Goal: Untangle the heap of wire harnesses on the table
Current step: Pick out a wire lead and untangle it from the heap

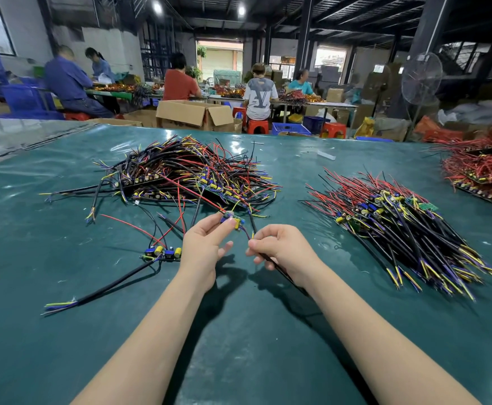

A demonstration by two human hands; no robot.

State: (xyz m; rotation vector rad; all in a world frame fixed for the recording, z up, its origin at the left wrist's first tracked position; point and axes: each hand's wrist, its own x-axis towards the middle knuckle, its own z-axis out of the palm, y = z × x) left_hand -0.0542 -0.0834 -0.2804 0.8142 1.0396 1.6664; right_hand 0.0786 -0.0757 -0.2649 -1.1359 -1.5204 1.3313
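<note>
Wire harness heap [186,171] lies tangled toward the far left of the bench [239,331], and it looks about as large as the combed pile [399,229] laid straight toward the right edge, so I judge the work roughly half done.

One harness is in hand. The left hand [204,249] pinches its small circuit board [233,222] between thumb and forefinger, with the other fingers spread. The right hand [282,249] has its fingers curled round the black cable [277,268].

Another loose harness [163,254] lies just left of the left hand. Whether its red leads are free of the heap is unclear.

The held harness's red lead disappears into the tangle. A red-wired pile [481,171] at the far right corner is cut off by the frame.
</note>
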